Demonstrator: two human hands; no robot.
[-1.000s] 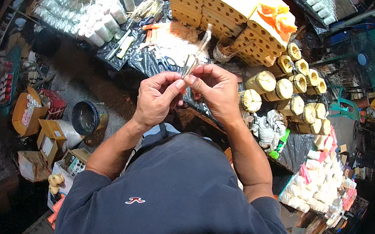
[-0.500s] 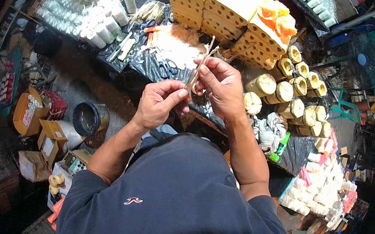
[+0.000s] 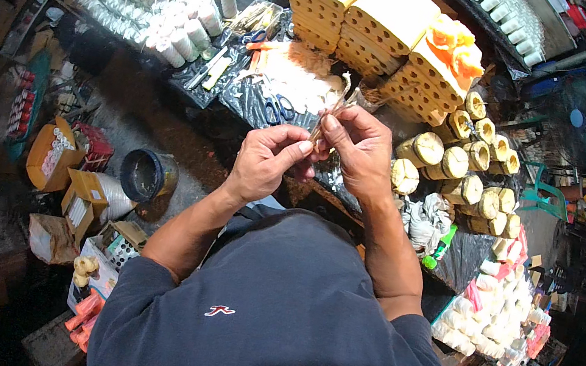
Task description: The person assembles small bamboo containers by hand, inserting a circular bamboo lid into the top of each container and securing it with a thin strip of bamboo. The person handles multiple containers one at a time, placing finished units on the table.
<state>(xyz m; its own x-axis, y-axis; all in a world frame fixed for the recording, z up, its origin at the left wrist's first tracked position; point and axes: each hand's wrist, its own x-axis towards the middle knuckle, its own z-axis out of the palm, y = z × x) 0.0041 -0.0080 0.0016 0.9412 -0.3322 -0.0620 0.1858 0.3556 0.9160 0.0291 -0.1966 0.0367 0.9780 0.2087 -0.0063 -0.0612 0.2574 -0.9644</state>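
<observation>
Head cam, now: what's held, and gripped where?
A thin pale strip, pinched between both hands. The left hand grips its lower end at the fingertips, and the right hand holds it just above. The upper end sticks out free.

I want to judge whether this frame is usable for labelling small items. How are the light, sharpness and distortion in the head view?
Head view: bright, even light on the left hand, right hand and the thin pale strip they pinch; the strip is slightly soft, fine detail unclear. Fisheye bends the yellow blocks near the rim. Corners are black vignette; the left side by the cardboard boxes sits in shadow.
</observation>
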